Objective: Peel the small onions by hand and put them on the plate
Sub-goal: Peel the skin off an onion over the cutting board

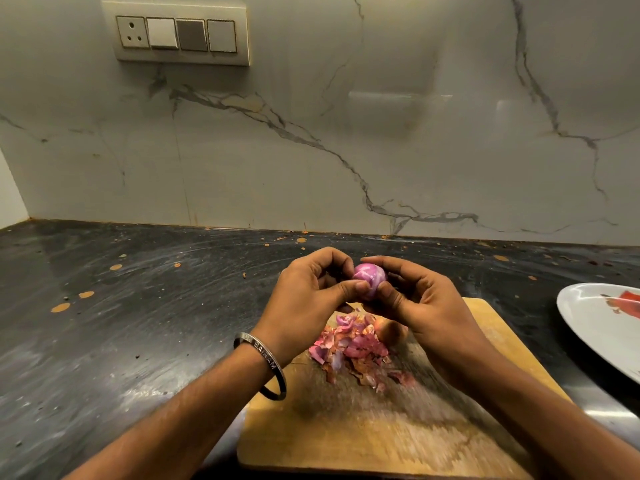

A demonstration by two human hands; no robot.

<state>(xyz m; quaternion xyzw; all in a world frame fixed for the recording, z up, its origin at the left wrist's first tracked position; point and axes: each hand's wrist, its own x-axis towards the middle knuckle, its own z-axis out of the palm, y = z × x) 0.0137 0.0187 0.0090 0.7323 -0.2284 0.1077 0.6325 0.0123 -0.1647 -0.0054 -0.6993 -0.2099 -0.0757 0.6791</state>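
A small purple onion (369, 278), shiny and mostly bare of skin, is held above the far end of the wooden cutting board (363, 431). My left hand (308, 299) pinches it from the left with thumb and curled fingers. My right hand (419, 306) grips it from the right, thumb pressed on its lower side. A pile of pink and brown onion peels (353, 348) lies on the board under my hands. An unpeeled brownish onion (389, 330) sits beside the pile, partly hidden by my right hand. The white plate (588, 327) lies at the right edge.
The dark stone counter (138, 306) carries scattered specks and spots. A marble backsplash (346, 150) rises behind it, with a switch panel (180, 32) high at the left. A metal bangle (263, 362) circles my left wrist.
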